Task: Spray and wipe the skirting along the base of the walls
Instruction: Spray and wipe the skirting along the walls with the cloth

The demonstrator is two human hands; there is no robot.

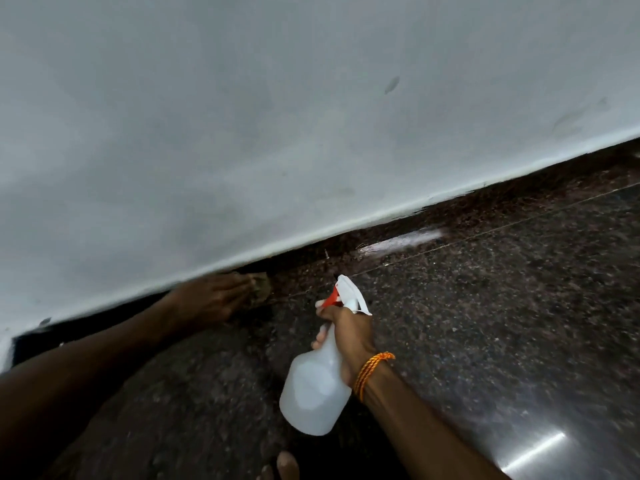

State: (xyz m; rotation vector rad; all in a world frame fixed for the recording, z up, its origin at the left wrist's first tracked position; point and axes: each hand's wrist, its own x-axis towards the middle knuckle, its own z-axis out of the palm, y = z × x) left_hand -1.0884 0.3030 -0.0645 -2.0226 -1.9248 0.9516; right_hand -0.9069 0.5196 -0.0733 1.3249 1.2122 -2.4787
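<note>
- The right hand (349, 337) grips the neck of a white spray bottle (315, 386), one finger at its red trigger, above the dark speckled floor (485, 306).
- The left hand (211, 299), fingers extended, presses a cloth (260, 285) against the dark skirting (450, 216) under the pale wall (277, 116).

Matt painted wall (277, 116) fills the upper frame; skirting (485, 209) and floor (519, 306) are glossy speckled stone; the spray bottle (311, 389) low centre is translucent plastic.
</note>
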